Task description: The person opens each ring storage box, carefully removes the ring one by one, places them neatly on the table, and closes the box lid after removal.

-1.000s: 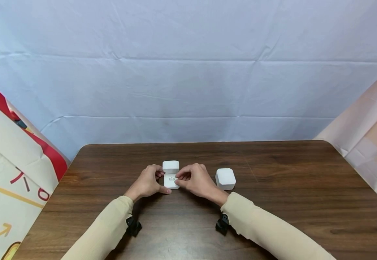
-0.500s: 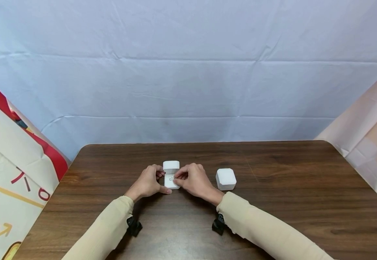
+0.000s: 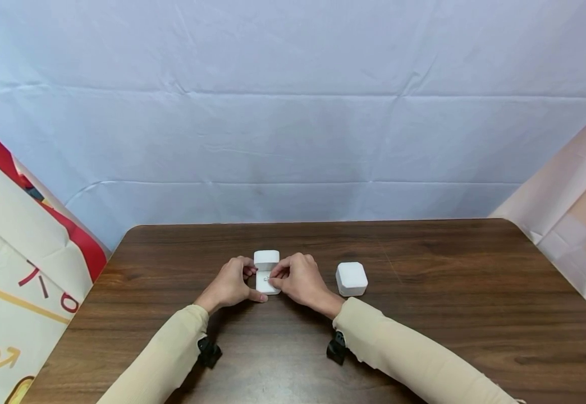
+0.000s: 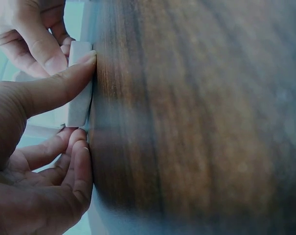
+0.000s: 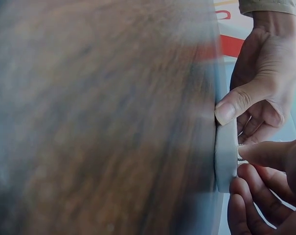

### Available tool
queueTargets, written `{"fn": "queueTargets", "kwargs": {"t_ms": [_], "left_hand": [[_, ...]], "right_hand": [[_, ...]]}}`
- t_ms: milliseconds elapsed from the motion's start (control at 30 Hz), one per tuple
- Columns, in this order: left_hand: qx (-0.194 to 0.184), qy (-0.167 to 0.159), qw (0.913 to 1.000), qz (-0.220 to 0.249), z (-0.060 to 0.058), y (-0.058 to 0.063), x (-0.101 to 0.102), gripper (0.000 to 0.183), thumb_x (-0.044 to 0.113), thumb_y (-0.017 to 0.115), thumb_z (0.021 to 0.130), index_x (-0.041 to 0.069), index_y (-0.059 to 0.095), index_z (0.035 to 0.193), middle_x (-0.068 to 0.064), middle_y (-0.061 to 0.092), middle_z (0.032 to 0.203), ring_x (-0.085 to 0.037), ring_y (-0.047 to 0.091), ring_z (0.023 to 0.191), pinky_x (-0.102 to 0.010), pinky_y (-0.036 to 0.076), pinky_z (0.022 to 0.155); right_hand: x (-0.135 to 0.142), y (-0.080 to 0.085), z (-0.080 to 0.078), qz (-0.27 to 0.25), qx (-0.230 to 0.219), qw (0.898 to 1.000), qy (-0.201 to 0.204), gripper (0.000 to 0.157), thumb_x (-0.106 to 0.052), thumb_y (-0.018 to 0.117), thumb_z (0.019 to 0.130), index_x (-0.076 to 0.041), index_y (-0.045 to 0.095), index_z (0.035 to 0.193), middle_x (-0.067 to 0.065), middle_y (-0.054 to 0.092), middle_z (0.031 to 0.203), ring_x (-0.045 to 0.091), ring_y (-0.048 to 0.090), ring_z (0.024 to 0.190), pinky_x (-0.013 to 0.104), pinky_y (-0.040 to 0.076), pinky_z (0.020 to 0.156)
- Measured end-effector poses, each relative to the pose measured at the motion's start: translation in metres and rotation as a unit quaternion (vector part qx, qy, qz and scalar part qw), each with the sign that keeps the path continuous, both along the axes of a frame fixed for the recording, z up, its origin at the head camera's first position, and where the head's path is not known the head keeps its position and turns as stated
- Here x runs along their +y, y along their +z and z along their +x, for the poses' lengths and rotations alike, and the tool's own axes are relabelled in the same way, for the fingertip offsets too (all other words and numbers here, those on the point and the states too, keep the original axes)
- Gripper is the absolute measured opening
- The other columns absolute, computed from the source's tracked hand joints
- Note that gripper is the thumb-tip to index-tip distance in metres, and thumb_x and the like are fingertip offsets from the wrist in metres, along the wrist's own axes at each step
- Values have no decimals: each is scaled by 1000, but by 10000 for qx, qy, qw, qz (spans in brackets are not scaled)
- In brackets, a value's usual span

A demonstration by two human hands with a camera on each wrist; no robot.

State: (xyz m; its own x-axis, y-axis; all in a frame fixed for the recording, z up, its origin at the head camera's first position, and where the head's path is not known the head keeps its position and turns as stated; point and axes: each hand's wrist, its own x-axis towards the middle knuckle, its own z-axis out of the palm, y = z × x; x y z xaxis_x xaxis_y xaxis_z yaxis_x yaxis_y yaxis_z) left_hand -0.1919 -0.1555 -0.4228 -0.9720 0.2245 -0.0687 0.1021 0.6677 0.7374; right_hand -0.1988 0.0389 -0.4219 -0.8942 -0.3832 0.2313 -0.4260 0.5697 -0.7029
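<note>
An open white ring box [image 3: 266, 259] stands on the table with its lid raised at the back. My left hand [image 3: 229, 285] grips its base from the left, thumb on the front edge and fingers at the side. A small silver ring [image 3: 265, 279] sits upright in the box's pad. My right hand [image 3: 300, 280] reaches in from the right and pinches the ring between thumb and forefinger; the ring's edge [image 5: 240, 155] shows by the thumb in the right wrist view. The left wrist view shows the left thumb pressed along the base [image 4: 80, 110], with the ring hidden.
A second white box [image 3: 351, 278], closed, stands on the brown wooden table [image 3: 439, 280] just right of my right hand. A pale cloth [image 3: 293, 140] hangs behind the table's far edge. Printed cloths [image 3: 15, 280] hang at both sides.
My right hand has moved slightly left, its fingertips now covering more of the ring. The left hand keeps its grip on the box.
</note>
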Motion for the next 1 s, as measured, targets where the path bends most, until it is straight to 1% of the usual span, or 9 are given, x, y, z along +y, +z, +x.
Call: {"fn": "queueTargets", "kwargs": {"t_ms": [167, 433, 700, 1000], "left_hand": [[-15, -18, 10000, 16, 1, 0, 0, 60, 10, 98, 65, -5, 64, 112, -11, 61, 104, -25, 58, 94, -43, 50, 88], [-8, -15, 10000, 23, 0, 1, 0, 58, 10, 98, 64, -4, 64, 109, -11, 60, 103, -24, 57, 93, -42, 50, 87], [-32, -3, 10000, -46, 1, 2, 1, 58, 11, 98, 65, -4, 63, 109, -10, 59, 102, -24, 56, 92, -42, 50, 86], [-3, -60, 9999, -88, 0, 2, 0, 58, 12, 98, 65, -4, 64, 109, -11, 60, 102, -24, 57, 92, -42, 50, 86]], "right_hand": [[-1, 0, 0, 92, 80, 9999, -94, 12, -12, 84, 84, -19, 79, 75, -13, 69, 67, -1, 59, 60, 26, 50, 67], [-2, 0, -1, 158, 209, 9995, -160, 14, -12, 83, 83, -19, 77, 73, -13, 67, 65, -1, 58, 60, 25, 50, 65], [-1, -1, 0, 75, 298, 9995, -74, 13, -10, 82, 82, -17, 77, 73, -12, 67, 66, -1, 58, 59, 24, 48, 64], [3, 0, 1, -66, 322, 9994, -66, 13, -9, 82, 84, -16, 77, 74, -9, 68, 69, 1, 59, 61, 22, 49, 59]]}}
